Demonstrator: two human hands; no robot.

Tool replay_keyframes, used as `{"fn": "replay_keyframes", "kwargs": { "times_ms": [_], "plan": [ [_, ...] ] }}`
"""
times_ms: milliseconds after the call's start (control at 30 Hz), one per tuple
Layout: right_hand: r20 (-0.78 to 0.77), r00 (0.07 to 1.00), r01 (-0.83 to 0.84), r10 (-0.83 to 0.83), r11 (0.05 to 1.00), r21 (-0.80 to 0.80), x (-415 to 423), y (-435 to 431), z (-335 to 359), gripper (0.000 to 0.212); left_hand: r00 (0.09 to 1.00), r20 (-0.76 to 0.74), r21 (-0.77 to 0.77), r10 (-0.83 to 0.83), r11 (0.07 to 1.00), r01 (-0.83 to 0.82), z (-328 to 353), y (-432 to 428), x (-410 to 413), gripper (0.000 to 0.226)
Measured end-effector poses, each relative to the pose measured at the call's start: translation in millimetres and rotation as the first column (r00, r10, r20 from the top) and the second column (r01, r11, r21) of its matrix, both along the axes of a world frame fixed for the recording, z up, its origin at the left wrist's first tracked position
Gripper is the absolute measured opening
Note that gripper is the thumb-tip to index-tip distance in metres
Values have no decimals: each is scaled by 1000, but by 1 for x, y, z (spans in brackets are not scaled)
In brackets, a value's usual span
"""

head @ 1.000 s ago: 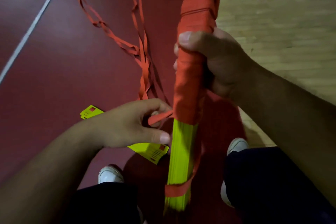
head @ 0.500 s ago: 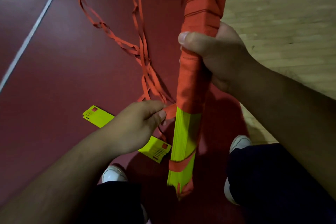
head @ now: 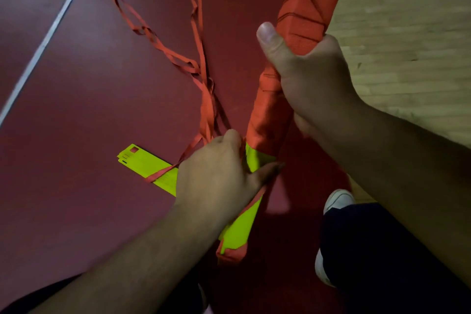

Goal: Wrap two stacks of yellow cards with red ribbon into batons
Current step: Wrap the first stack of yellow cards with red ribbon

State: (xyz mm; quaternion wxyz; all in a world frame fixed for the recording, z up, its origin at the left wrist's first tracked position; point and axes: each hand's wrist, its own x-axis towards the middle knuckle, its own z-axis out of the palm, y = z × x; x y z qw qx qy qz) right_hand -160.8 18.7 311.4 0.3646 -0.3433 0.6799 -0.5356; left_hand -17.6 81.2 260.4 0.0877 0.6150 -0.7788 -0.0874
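My right hand [head: 308,76] grips the middle of a long baton [head: 270,120], a stack of yellow cards mostly bound in red ribbon. Its lower end [head: 242,227] shows bare yellow, with a red ribbon band at the tip. My left hand [head: 219,173] is at the edge of the wrapping and holds the red ribbon [head: 204,99] against the yellow cards. The loose ribbon runs up and away across the floor in tangled loops. A second stack of yellow cards [head: 150,168] lies flat on the floor to the left, partly hidden by my left hand, with a ribbon strand across it.
The floor is dark red [head: 76,109] with white lines at the left, and pale wood boards [head: 407,33] lie at the right. My white shoes [head: 336,201] and dark trouser legs are at the bottom.
My left hand has moved right and onto the baton, carrying the ribbon across the yellow cards. The baton has tilted, its lower end now nearer my left arm.
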Motion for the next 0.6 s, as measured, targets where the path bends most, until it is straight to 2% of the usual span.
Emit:
{"fn": "replay_keyframes", "kwargs": {
  "times_ms": [100,200,233,300,367,433,500,567,600],
  "plan": [
    [58,998,25,-24,1000,-14,4,-3,1,76,998,63,-22,-3,1000,4,0,-1,-3,71],
    [153,988,17,-18,1000,5,4,-6,-1,96,995,104,-20,-4,1000,6,-1,-1,-5,74],
    [189,982,6,-9,1000,15,3,-7,-2,97,994,107,-9,-7,1000,8,-2,-1,-5,73],
    [225,974,-32,25,999,27,0,-5,-2,86,996,77,6,-39,999,39,-4,-3,-3,65],
    [246,967,-67,62,998,9,-7,-4,-4,65,994,-19,21,-106,994,106,-5,-8,2,57],
    [277,948,-144,154,988,-59,-13,-1,1,48,962,-201,67,-186,977,203,-2,-13,11,47],
    [332,888,-279,318,947,-161,-20,0,8,37,864,-441,145,-243,931,336,5,-16,20,32],
    [464,707,-449,534,845,-290,-24,2,15,39,734,-621,216,-275,840,497,15,-15,24,24],
    [507,593,-527,626,777,-343,-26,4,18,46,701,-647,232,-300,799,555,19,-15,25,23]
  ]
}}
